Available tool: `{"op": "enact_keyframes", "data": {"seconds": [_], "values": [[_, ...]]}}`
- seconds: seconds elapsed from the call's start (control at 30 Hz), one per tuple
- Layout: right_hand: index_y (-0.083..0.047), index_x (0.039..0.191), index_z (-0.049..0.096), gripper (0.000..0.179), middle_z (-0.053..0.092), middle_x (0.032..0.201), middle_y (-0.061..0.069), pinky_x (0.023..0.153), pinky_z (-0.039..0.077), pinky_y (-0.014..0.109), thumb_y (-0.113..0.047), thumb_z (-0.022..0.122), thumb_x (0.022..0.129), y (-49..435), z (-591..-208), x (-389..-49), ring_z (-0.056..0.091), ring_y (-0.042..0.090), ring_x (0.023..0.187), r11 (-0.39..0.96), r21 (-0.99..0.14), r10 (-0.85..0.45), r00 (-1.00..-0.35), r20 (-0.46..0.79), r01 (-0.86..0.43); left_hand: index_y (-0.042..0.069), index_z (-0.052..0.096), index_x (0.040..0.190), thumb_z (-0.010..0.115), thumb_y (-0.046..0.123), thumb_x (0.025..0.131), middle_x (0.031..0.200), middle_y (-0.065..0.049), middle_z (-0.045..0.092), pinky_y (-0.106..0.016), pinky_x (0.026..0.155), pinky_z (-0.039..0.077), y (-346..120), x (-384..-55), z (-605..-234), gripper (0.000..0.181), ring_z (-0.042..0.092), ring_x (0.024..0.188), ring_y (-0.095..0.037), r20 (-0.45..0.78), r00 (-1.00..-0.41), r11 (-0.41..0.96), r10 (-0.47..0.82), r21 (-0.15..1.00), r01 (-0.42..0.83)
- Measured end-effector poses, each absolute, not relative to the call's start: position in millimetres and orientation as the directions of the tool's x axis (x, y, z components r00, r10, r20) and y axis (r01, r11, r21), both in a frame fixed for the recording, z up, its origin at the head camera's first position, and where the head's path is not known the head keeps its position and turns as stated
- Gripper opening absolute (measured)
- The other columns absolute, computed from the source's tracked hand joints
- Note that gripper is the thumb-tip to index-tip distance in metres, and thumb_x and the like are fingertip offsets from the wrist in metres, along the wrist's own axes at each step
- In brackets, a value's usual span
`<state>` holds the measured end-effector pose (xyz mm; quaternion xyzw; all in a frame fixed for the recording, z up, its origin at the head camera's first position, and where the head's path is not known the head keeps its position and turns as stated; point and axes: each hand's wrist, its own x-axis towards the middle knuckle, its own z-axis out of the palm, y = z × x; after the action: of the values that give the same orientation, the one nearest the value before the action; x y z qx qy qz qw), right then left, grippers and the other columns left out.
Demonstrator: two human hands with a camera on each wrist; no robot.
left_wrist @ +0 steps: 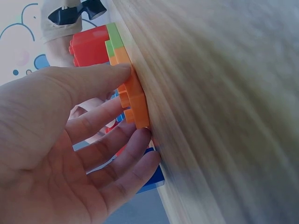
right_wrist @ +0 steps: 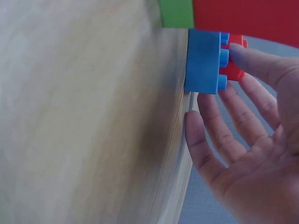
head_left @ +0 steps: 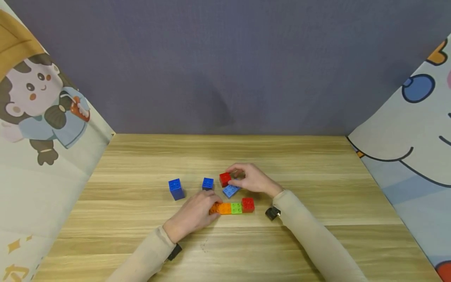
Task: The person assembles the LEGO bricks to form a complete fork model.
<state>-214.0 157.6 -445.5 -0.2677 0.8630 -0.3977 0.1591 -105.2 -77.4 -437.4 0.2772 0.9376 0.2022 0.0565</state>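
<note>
A row of blocks [head_left: 233, 208] is lying crosswise on a wooden table [head_left: 317, 164]

At far left, a tall blue block [head_left: 176, 189] is standing upright, well apart from the row; to its right, a small blue block [head_left: 208, 183] is sitting just beyond the left hand [head_left: 193, 213]; that hand's thumb and fingers are pinching an orange block [head_left: 224, 208], the row's left end; a green block [head_left: 236, 208] is adjoining it, and a near red block [head_left: 248, 205] is rising higher at the right end. Beyond the row, the right hand's [head_left: 256, 181] thumb and forefinger seem to be grasping a far red block [head_left: 224, 179]; a light blue brick [head_left: 230, 190] is lying partly under that hand, though whether these two pieces are touching, I cannot tell.

An uneven squeeze from the left fingers could be enough to twist the row apart at its seams; the right thumb, being so close to the light blue brick, might knock it askew. The row is pointing left to right, its long axis running roughly parallel to the table's far edge, studs facing up; the light blue brick is slanting, its farther end rightward.
</note>
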Motion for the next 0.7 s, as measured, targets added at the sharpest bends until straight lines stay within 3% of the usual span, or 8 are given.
{"op": "enact_keyframes", "data": {"seconds": [0.5, 0.7], "values": [[-0.022, 0.131, 0.073, 0.037, 0.076, 0.129, 0.001, 0.091, 0.062, 0.039, -0.029, 0.081, 0.096, 157.1, -442.0, -211.9, 0.073, 0.018, 0.106, 0.546, -0.772, -0.562, -0.826, -0.050, -0.325, 0.007, 0.078, 0.117, 0.085, 0.019, 0.091, 0.116, -0.008, 0.075, -0.042, 0.091, 0.062, -77.0, -104.5, -436.8, 0.029, 0.070, 0.105, -0.026, 0.005, -0.839, 0.765, 0.544, 0.407, 0.499], [-0.021, 0.130, 0.074, 0.036, 0.078, 0.122, 0.002, 0.093, 0.063, 0.042, -0.027, 0.082, 0.096, 158.3, -440.0, -209.4, 0.074, 0.019, 0.102, 0.528, -0.788, -0.538, -0.843, -0.021, -0.318, 0.007, 0.078, 0.117, 0.084, 0.018, 0.092, 0.117, -0.008, 0.075, -0.043, 0.092, 0.062, -76.9, -103.7, -435.6, 0.028, 0.070, 0.105, -0.027, -0.006, -0.845, 0.767, 0.535, 0.422, 0.483]]}}
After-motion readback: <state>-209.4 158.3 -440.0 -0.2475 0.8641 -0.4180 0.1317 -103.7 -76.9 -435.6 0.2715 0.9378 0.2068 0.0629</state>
